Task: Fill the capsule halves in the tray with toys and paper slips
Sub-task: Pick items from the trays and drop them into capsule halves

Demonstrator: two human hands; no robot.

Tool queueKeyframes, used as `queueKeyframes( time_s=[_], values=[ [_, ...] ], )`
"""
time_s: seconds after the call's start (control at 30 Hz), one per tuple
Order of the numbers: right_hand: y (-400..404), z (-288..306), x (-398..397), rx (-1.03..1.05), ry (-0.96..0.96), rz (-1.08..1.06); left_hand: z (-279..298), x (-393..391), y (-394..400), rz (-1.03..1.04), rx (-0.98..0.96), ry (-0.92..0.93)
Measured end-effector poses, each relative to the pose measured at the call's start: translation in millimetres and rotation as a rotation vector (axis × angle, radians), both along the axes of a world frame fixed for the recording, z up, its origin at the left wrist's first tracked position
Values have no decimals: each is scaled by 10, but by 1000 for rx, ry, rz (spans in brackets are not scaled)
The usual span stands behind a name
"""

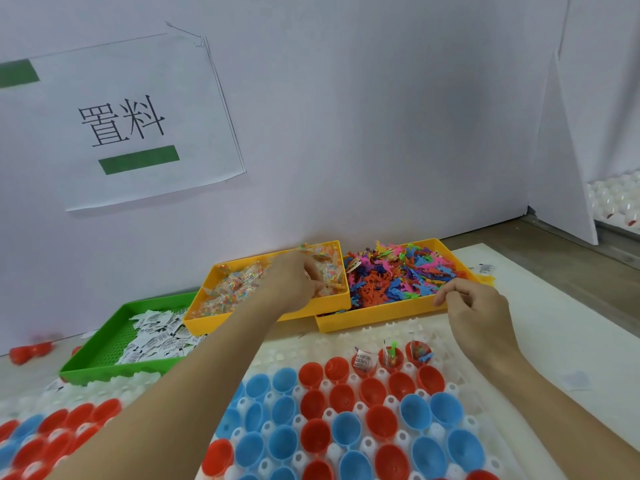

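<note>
A white capsule tray [491,386] holds several red and blue capsule halves [346,431]. Three red halves in its far row [393,363] contain slips and toys. Behind it stand a yellow tray of bead packets [221,292], a yellow tray of coloured toy figures [398,275] and a green tray of paper slips [156,334]. My left hand [294,282] reaches into the bead packets, its fingers curled around some of them. My right hand [474,313] hovers at the front right rim of the toy figure tray with curled fingers; what they hold is hidden.
A second capsule tray [52,434] lies at the front left. A white wall with a printed sign [121,126] stands right behind the trays. Red capsule halves [27,353] lie loose at the far left. White capsules [613,199] sit beyond a partition at the right.
</note>
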State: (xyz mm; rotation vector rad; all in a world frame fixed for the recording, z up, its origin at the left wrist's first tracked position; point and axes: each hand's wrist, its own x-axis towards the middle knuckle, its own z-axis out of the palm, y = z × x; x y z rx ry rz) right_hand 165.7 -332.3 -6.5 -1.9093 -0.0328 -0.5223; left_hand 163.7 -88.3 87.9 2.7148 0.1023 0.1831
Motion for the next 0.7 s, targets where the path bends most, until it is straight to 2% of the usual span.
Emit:
queueKeyframes(
  time_s=[0.17,0.43,0.53,0.7],
  values=[
    [5,0,18,6,2,2,-18,-35,46,24,-18,-42],
    [7,2,11,2,-6,4,24,20,32,-10,-23,96],
    [5,6,6,0,-2,8,14,12,34,37,-159,50],
    [0,-1,7,1,-1,29,82,-41,41,127,-422,-140]
  ],
)
